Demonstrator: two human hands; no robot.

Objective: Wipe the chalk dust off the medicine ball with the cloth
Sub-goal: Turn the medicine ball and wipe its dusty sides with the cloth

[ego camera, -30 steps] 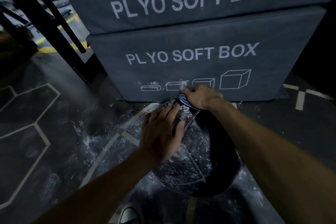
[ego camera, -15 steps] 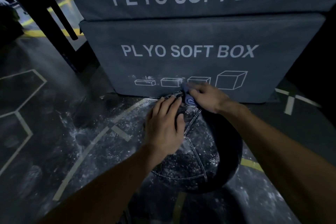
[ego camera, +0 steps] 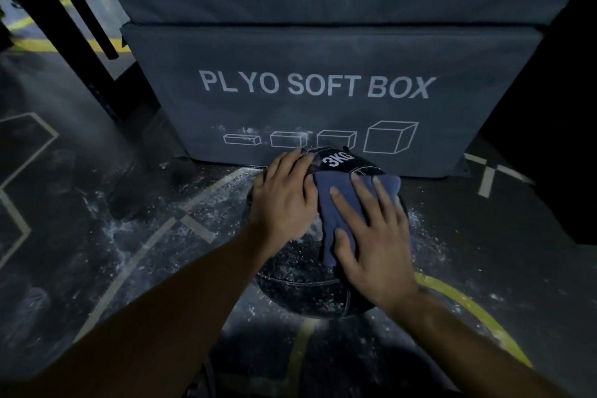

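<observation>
Left hand (ego camera: 284,200): fingers flat, bracing medicine ball (ego camera: 307,287).
Right hand (ego camera: 374,236): fingers spread, pressing blue cloth (ego camera: 336,203) onto ball.

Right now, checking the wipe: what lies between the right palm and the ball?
In the head view, the blue cloth lies flat between the right hand and the ball.

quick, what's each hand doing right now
Left hand: open, flat on the medicine ball.
Right hand: open, pressing the cloth onto the ball.
</observation>
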